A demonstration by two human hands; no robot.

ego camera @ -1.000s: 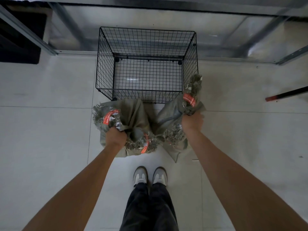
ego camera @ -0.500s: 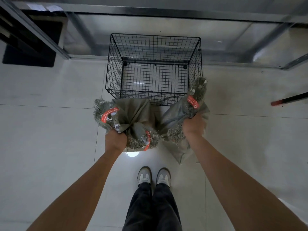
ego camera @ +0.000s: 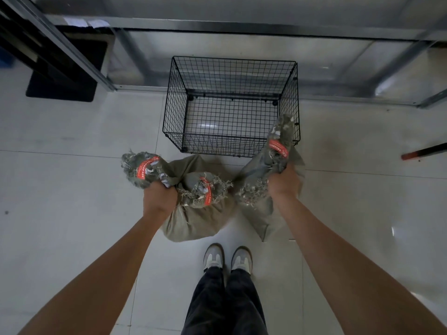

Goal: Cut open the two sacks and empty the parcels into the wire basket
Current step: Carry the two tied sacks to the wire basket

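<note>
Little is changing: the left hand (ego camera: 158,201) and right hand (ego camera: 284,182) are still clenching the necks of the left sack (ego camera: 193,221) and right sack (ego camera: 261,218), keeping both just in front of the wire basket (ego camera: 177,105). The red ties (ego camera: 144,168) are staying uncut, so emptying is probably waiting on the cutting.

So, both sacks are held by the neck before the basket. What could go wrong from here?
1. The left hand grips the left sack and the right hand the right sack by frayed necks; the weave may tear or slip, dropping a sack near the shoes.
2. The right sack's top sits at the near corner of the wire basket and could snag.
3. The red tape is still on and both hands are full; cutting needs one free.
</note>
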